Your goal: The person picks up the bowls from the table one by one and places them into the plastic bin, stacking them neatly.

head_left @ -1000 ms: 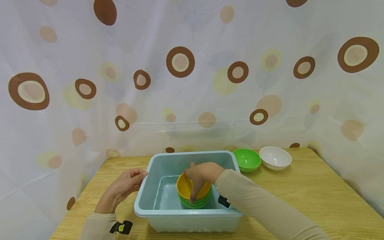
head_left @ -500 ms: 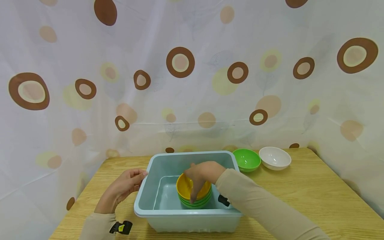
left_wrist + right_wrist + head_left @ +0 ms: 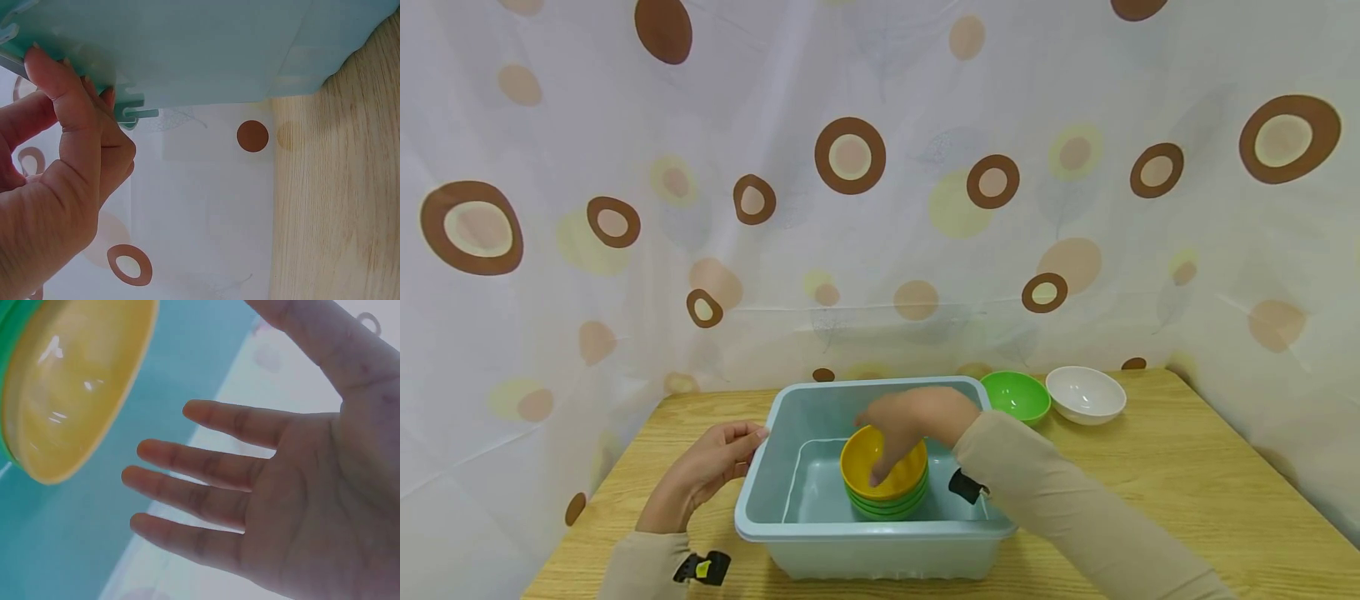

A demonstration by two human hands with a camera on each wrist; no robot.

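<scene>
A light-blue plastic tub (image 3: pixel 880 530) stands on the table, and my left hand (image 3: pixel 715 467) grips its left rim. In the left wrist view the fingers (image 3: pixel 75 119) of that hand reach under the edge of the tub. Inside the tub is a stack: a yellow bowl (image 3: pixel 859 460) on top, several green bowls (image 3: pixel 886 510) nested beneath. My right hand (image 3: pixel 917 421) is over the yellow bowl, partly hiding its far right side. In the right wrist view its fingers are spread and straight, apart from the yellow bowl, with nothing in the palm.
Behind the tub's right corner sit a green bowl (image 3: pixel 1017 397) and a white bowl (image 3: pixel 1086 396), side by side. The wooden table (image 3: pixel 1180 483) ends at the back against a patterned curtain (image 3: pixel 880 250).
My right hand has let go of the yellow bowl and risen slightly up and to the right. The bowl stack stays in place, and my left hand has not moved.
</scene>
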